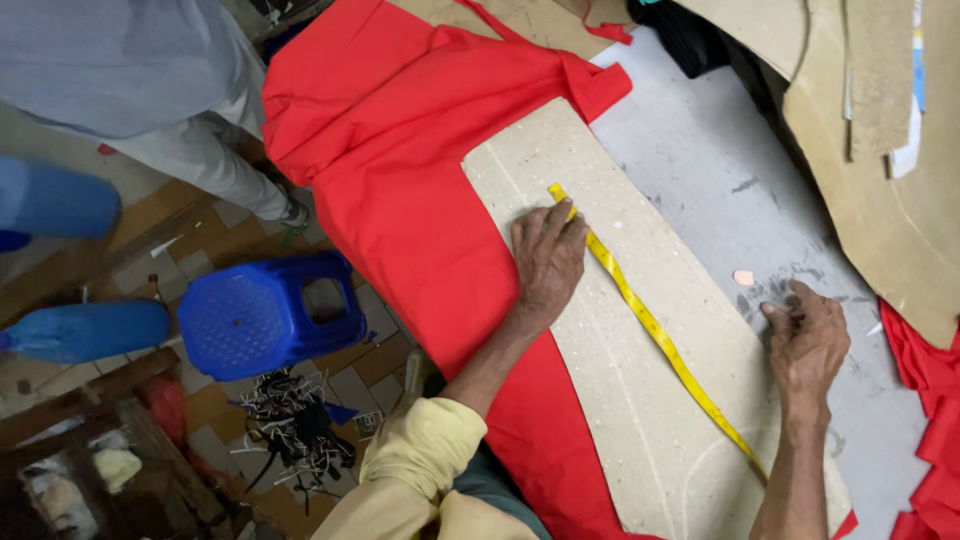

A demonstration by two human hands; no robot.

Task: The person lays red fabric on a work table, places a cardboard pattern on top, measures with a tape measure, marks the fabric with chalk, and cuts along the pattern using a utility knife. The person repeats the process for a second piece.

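Yellow tape measure (650,325) lies diagonal on cardboard pattern (620,400), over red fabric (400,190) on grey table (700,170). Your left hand (547,262) flat, fingers spread, pinning tape's upper end. Your right hand (806,342) curled, resting on table, grip unclear. Blue stool (262,315) on floor.

A grey, scuffed worktable (700,170) carries a spread sheet of bright red cloth (400,170) draped over its left edge; a small pale chalk piece (743,277) lies on bare grey; tan cardboard pattern sheets (880,190) overlap the far right.
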